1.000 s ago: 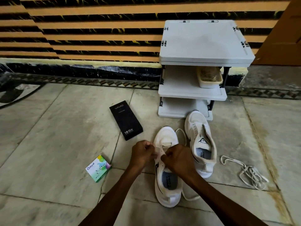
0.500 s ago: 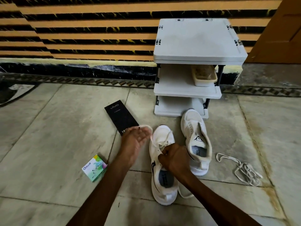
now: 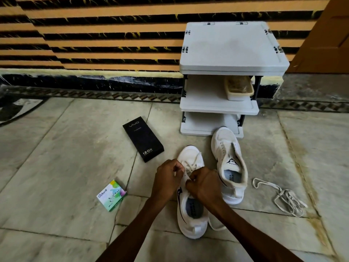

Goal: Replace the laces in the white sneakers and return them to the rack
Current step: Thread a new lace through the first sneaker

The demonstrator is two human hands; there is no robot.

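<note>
Two white sneakers lie on the floor in front of a white three-shelf rack (image 3: 234, 65). The near sneaker (image 3: 192, 220) is partly laced, its white lace (image 3: 194, 163) crossing the front eyelets and one end trailing by the heel. My left hand (image 3: 168, 178) pinches that lace at the sneaker's left side. My right hand (image 3: 204, 186) pinches it over the tongue. The far sneaker (image 3: 229, 163) stands unlaced to the right, toe against the rack. A loose white lace (image 3: 283, 197) lies tangled on the floor further right.
A black phone box (image 3: 143, 138) lies left of the sneakers. A small green-and-white Odonil box (image 3: 111, 195) sits nearer left. A beige tray (image 3: 238, 87) rests on the rack's middle shelf. A striped wall runs behind; a wooden door (image 3: 324, 35) stands at right.
My left hand, which had swung out left with the lace half a second ago, has come back to the sneaker and pinches the lace close to my right hand.
</note>
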